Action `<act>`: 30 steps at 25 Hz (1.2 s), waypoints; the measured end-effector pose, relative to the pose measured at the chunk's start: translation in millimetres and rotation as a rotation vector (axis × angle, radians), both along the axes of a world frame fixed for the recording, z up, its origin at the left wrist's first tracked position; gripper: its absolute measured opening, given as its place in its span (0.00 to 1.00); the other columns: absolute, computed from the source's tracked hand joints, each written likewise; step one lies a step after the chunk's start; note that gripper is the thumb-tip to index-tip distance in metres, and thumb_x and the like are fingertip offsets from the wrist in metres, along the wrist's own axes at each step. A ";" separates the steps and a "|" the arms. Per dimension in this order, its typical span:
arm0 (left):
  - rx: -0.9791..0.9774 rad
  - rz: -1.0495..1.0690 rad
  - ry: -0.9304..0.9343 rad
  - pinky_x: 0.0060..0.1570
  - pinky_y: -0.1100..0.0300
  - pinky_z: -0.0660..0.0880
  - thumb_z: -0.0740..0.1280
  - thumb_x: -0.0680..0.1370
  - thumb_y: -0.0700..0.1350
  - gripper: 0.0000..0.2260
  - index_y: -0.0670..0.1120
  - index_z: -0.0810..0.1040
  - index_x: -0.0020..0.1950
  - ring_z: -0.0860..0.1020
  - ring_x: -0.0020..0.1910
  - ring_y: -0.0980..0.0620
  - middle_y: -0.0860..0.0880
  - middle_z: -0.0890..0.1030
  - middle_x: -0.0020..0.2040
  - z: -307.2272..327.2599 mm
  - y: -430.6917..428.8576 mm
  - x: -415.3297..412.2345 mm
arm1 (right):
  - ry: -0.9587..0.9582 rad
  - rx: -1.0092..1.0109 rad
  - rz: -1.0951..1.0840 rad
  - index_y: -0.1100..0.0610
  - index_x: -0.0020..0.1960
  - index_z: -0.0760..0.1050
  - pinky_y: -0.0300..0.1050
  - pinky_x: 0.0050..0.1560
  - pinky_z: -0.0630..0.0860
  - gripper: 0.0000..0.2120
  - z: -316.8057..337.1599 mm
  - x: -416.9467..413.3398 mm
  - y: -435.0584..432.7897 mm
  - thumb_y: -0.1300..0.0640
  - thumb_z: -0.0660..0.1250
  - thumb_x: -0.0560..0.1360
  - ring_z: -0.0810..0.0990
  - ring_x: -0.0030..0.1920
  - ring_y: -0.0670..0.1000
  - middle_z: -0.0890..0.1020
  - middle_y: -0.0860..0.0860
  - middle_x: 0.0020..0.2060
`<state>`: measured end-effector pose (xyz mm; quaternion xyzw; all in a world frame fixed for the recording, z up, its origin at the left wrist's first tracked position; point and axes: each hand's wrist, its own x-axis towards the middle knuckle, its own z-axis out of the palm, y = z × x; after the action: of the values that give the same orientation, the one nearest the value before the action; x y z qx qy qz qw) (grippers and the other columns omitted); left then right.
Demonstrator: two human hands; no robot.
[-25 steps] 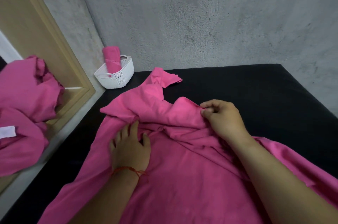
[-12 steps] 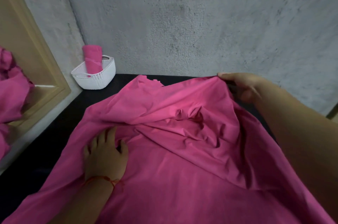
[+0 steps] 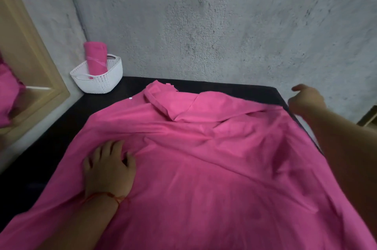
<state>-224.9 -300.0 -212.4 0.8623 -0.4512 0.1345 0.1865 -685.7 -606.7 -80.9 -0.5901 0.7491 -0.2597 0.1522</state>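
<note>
Head view: the pink shirt (image 3: 204, 168) lies spread on the black table (image 3: 234, 88), its long axis running from the collar (image 3: 159, 104) at 12 o'clock down to the hem at 6 o'clock. The left hand (image 3: 108, 168) rests on it at 8 o'clock, palm down, fingers spread wide and pressing the cloth flat. The right hand (image 3: 306, 100) is at 2 o'clock, just beside the shirt's far right edge. It is blurred, and I cannot tell whether its loosely bent fingers pinch that edge. A ridge of folds runs from 9 to 3 o'clock between the hands. The right hand is nearer the rumpled shoulder, so smoothing probably falls to it. A basket (image 3: 98, 84) with a pink roll (image 3: 95, 59) stands at 11 o'clock.
</note>
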 end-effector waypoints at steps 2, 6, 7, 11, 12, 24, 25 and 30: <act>0.023 -0.007 0.011 0.64 0.38 0.69 0.56 0.75 0.59 0.27 0.49 0.80 0.67 0.75 0.64 0.40 0.46 0.80 0.66 1.3 0.3 -1.7 | 0.058 -0.004 0.067 0.52 0.69 0.79 0.61 0.63 0.80 0.26 -29.0 7.2 18.3 0.54 0.67 0.71 0.81 0.61 0.67 0.81 0.62 0.60; 0.076 -0.045 0.019 0.65 0.38 0.66 0.56 0.77 0.68 0.26 0.57 0.78 0.68 0.72 0.68 0.43 0.52 0.78 0.70 5.6 2.2 -0.5 | 0.149 -0.285 0.213 0.58 0.63 0.80 0.65 0.59 0.78 0.15 -85.5 37.8 84.3 0.55 0.63 0.80 0.79 0.57 0.69 0.81 0.64 0.57; 0.070 -0.062 0.038 0.65 0.38 0.66 0.59 0.78 0.67 0.22 0.59 0.78 0.66 0.72 0.68 0.44 0.54 0.78 0.69 6.6 1.8 -0.1 | 0.161 -0.332 0.241 0.58 0.62 0.80 0.65 0.58 0.77 0.14 -93.0 43.7 101.4 0.54 0.64 0.81 0.78 0.57 0.68 0.81 0.64 0.58; -0.008 -0.130 0.093 0.64 0.36 0.69 0.68 0.79 0.52 0.04 0.55 0.79 0.52 0.77 0.60 0.42 0.51 0.82 0.58 12.0 6.8 -2.2 | 0.234 -0.169 0.376 0.51 0.69 0.78 0.60 0.68 0.74 0.22 -109.8 29.5 156.0 0.39 0.62 0.83 0.77 0.65 0.62 0.80 0.56 0.66; -0.021 -0.148 0.101 0.63 0.36 0.70 0.68 0.79 0.50 0.03 0.53 0.79 0.52 0.78 0.58 0.42 0.49 0.83 0.55 11.6 8.8 0.7 | 0.291 -0.122 0.417 0.48 0.74 0.76 0.58 0.73 0.70 0.26 -115.8 20.3 167.5 0.36 0.60 0.83 0.75 0.70 0.59 0.78 0.52 0.71; -0.009 -0.363 0.095 0.57 0.34 0.74 0.55 0.81 0.51 0.13 0.50 0.75 0.59 0.79 0.59 0.41 0.48 0.81 0.57 -1.5 116.4 17.1 | 0.456 0.051 0.402 0.39 0.86 0.48 0.56 0.83 0.48 0.51 -124.8 -8.2 285.0 0.17 0.28 0.69 0.47 0.86 0.50 0.50 0.44 0.86; -0.014 -0.356 0.078 0.56 0.33 0.74 0.55 0.81 0.51 0.13 0.50 0.76 0.58 0.80 0.59 0.41 0.48 0.81 0.56 -1.6 128.7 14.1 | 0.470 0.074 0.410 0.38 0.86 0.45 0.56 0.83 0.46 0.51 -123.0 -8.8 294.1 0.17 0.27 0.68 0.44 0.86 0.49 0.46 0.44 0.86; 0.037 -0.319 0.049 0.55 0.35 0.75 0.55 0.80 0.52 0.15 0.48 0.78 0.58 0.81 0.58 0.41 0.47 0.82 0.57 -0.2 191.7 -1.0 | 0.476 0.167 0.445 0.37 0.84 0.35 0.57 0.84 0.42 0.50 -115.4 -14.1 341.7 0.18 0.23 0.66 0.37 0.84 0.47 0.37 0.43 0.85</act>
<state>-225.9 -108.3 -212.6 0.7861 -0.5800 0.0740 0.2007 -699.8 -264.9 -196.3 -0.7689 0.6350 -0.0128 0.0737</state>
